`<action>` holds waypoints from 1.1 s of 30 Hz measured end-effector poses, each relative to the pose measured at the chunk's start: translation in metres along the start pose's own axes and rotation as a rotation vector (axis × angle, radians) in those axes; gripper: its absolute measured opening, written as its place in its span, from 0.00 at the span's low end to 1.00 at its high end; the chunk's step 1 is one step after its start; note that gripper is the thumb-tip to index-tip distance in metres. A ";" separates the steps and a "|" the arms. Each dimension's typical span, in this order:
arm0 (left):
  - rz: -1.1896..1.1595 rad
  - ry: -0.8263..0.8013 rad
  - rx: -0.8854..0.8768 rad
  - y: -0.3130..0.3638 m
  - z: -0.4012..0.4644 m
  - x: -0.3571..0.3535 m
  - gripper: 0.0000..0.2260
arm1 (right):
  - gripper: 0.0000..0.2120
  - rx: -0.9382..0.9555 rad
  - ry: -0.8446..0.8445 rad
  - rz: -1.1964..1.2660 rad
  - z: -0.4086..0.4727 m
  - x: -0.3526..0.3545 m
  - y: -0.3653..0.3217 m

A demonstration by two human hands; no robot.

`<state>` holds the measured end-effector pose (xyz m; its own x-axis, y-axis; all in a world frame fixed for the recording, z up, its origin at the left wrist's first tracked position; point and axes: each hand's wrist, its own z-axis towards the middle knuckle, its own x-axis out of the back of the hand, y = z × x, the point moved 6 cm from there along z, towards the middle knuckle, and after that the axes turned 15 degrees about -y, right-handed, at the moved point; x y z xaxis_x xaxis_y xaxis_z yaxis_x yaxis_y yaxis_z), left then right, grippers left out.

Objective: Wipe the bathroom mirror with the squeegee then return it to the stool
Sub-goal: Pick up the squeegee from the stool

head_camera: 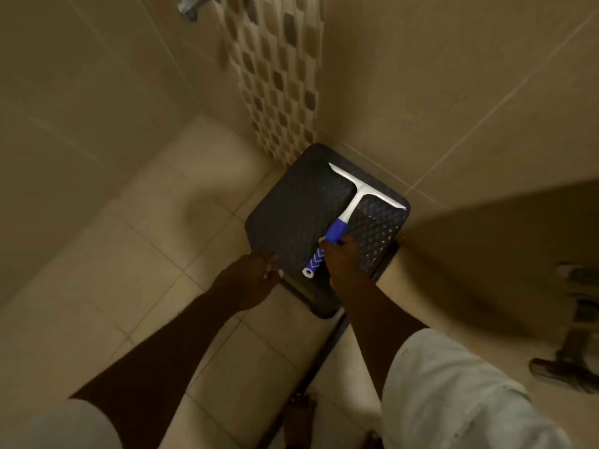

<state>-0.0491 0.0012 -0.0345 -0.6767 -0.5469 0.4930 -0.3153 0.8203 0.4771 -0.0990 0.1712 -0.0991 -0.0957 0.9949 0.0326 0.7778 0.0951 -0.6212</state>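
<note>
A person bends over a dark plastic stool (291, 202) set in the corner of a beige-tiled bathroom, both bare arms reaching down toward its textured seat. On that seat lies a squeegee (351, 202), its white T-shaped blade head toward the wall and its blue-and-white handle pointing back toward the person. The right hand (345, 264) covers the middle of the handle, fingers curled round it just below the solid blue grip, while the white, chevron-marked end of the handle sticks out to the left of the hand. Whether the blade rests flat on the seat or is held just off it cannot be told from here.

The left hand (256, 280) sits at the near left edge of the stool, fingertips touching the rim; its fingers look loosely bent and hold nothing.

Pale short sleeves (453, 393) cover both upper arms. Behind the stool a strip of mosaic tile (275, 79) in brown, grey and cream runs up the corner where the two walls meet, and a chrome fitting (191, 6) shows at the top edge of the view, blurred. The floor (129, 254) is laid in square cream tiles. A bare foot (299, 413) stands on it below the stool. At the far right, dark footwear (567, 367) lies on the floor, too blurred to make out further.
</note>
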 end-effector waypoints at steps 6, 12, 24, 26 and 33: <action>0.026 -0.052 0.078 -0.012 0.002 -0.011 0.19 | 0.17 0.000 0.043 -0.016 0.009 0.000 0.001; 0.040 -0.042 0.068 -0.008 0.003 -0.007 0.21 | 0.18 -0.013 0.036 0.099 0.006 0.003 0.000; 0.004 0.031 -0.032 0.023 -0.004 0.009 0.22 | 0.18 -0.033 0.049 0.285 -0.015 0.008 -0.023; -0.010 0.032 -0.044 0.027 -0.009 0.011 0.23 | 0.18 -0.026 0.064 0.281 -0.021 0.013 -0.028; 0.022 0.043 -0.036 0.041 -0.031 0.029 0.23 | 0.16 0.025 0.103 0.246 -0.052 0.026 -0.048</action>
<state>-0.0608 0.0137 0.0215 -0.6535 -0.5365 0.5340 -0.2762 0.8258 0.4917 -0.1067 0.1946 -0.0277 0.1590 0.9864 -0.0426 0.7540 -0.1492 -0.6397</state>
